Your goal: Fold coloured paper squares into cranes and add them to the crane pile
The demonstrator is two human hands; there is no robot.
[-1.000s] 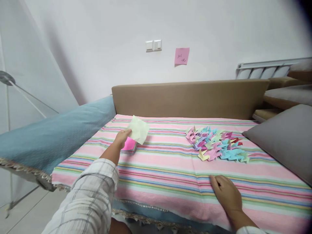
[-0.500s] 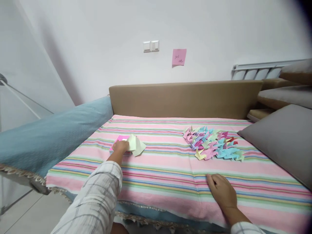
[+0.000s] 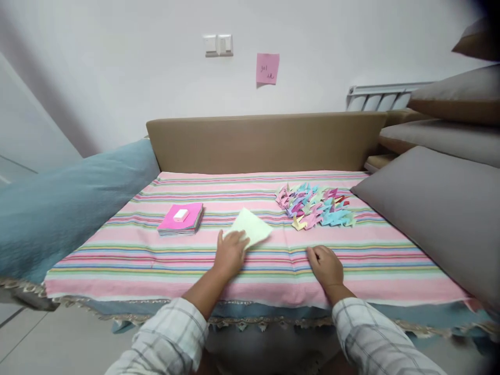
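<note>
My left hand [image 3: 231,254] grips the near left edge of a pale green sheet of paper [image 3: 253,227], low over the striped cloth. Left of it lies a stack of coloured paper [image 3: 172,225], with a bright pink sheet on top. A small white block, perhaps an eraser [image 3: 181,215], rests on that stack. My right hand [image 3: 326,265] is curled into a loose fist on the cloth, and nothing shows in it. Beyond it sits a cluster of folded paper cranes [image 3: 318,205] in pink, blue, green, purple and yellow.
A pink striped cloth [image 3: 128,260] covers the seat. Grey cushions [image 3: 429,208] are piled on the right, and a blue covered armrest [image 3: 78,192] borders the left. The brown backrest [image 3: 265,143] stands behind. A pink note [image 3: 267,69] and switches [image 3: 218,46] are on the wall.
My left hand has carried the pale green sheet rightward and closer, away from the stack, uncovering the white block. My right hand stays curled on the cloth. The view has shifted.
</note>
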